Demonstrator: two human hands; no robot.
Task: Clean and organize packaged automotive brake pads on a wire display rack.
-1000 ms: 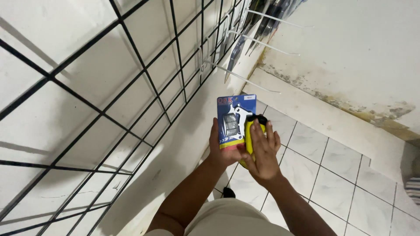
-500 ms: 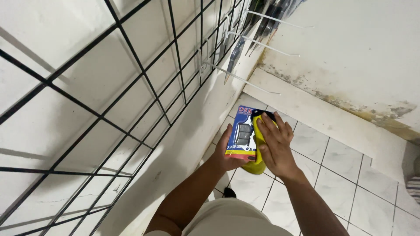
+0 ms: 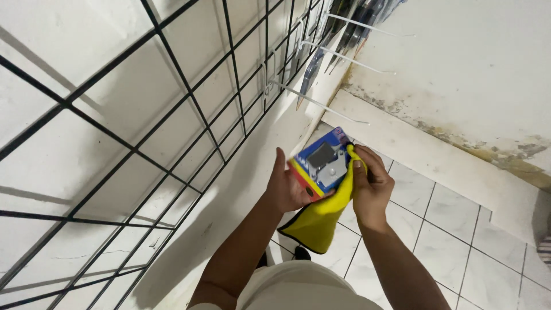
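While the left hand grips the blue blister-pack card from below, thumb up along its left edge and fingers closed around its red-and-yellow lower end, the right hand presses a yellow cloth against the card's right edge. The right hand's fingers are bunched together, pinching the cloth's upper corner at the top right of the card; the rest of the cloth hangs down beneath the card, its dark-trimmed lower edge pointing toward the floor. A grey metal part shows under the card's clear bubble. Left of the card and above it runs a black wire grid panel fixed on a white wall. Up from the card, white metal hooks stick out of the grid, some carrying packaged goods. Below and right of the card lies a white tiled floor, and beyond it a white wall with stained, peeling paint along its base.
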